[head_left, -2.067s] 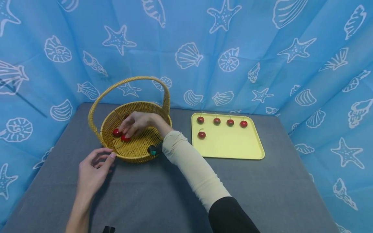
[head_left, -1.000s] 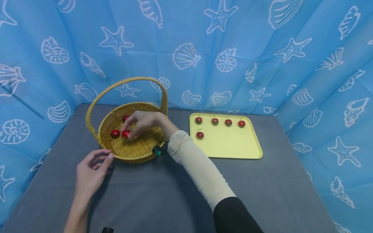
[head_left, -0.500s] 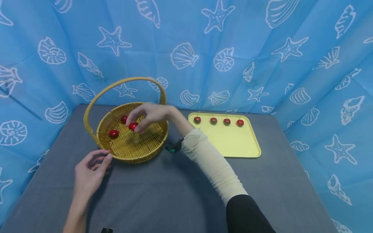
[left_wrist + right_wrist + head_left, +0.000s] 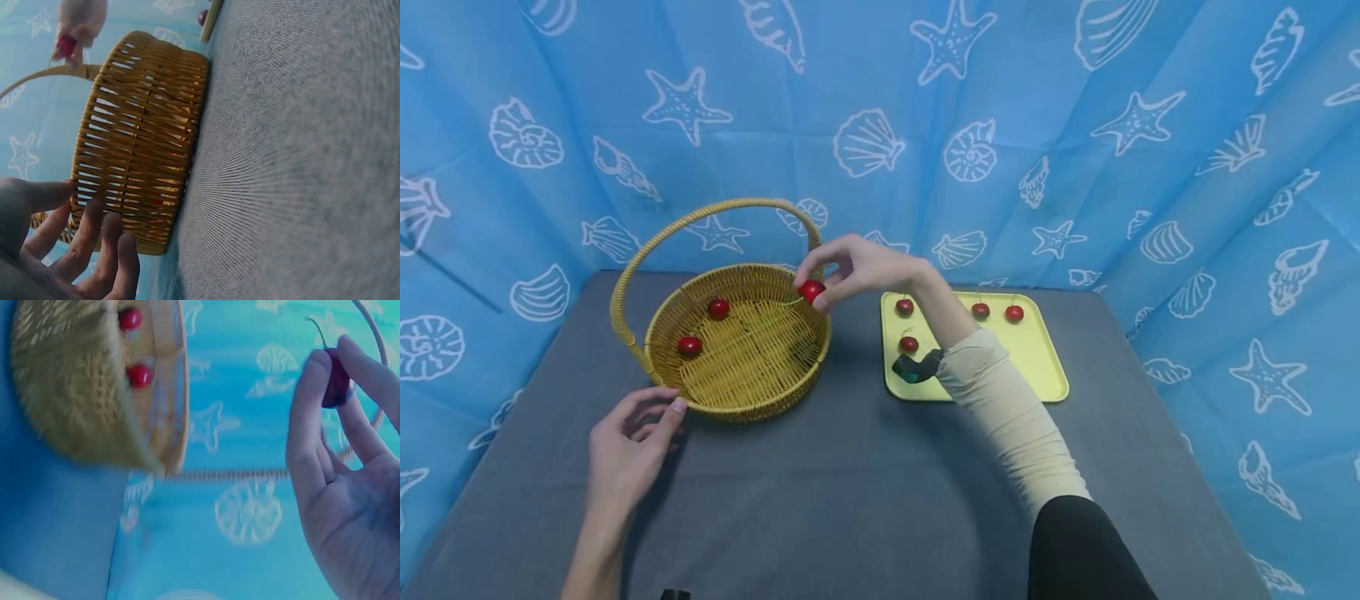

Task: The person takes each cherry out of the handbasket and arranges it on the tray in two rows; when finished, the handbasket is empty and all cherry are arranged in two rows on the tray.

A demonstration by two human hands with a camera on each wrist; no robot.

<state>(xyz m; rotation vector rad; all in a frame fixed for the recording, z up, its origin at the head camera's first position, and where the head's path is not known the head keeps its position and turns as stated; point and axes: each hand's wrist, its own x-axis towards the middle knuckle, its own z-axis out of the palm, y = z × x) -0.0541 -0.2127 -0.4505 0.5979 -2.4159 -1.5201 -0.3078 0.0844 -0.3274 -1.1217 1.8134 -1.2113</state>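
Observation:
Held above the woven basket's right rim, a red cherry (image 4: 810,291) is pinched by my right hand (image 4: 868,268), its green stem pointing left. The right wrist view shows the cherry (image 4: 336,378) between the thumb and fingers of the right hand (image 4: 350,481). Two more cherries, one (image 4: 718,308) behind the other (image 4: 689,347), lie in the left part of the basket (image 4: 737,411). My left hand (image 4: 628,446) holds the basket's front-left rim with thumb and index finger; in the left wrist view this hand (image 4: 78,250) has its other fingers beside the woven wall (image 4: 140,125).
Right of the basket lies a yellow tray (image 4: 1026,367) with several cherries, a back row and one (image 4: 908,344) in front; my right forearm (image 4: 1015,417) passes over it. The basket's tall handle (image 4: 647,250) arches up. A patterned blue curtain (image 4: 820,67) hangs behind the grey cloth.
My right hand has lifted a cherry from inside the basket and moved up and right to its right rim. The left hand keeps its place at the rim.

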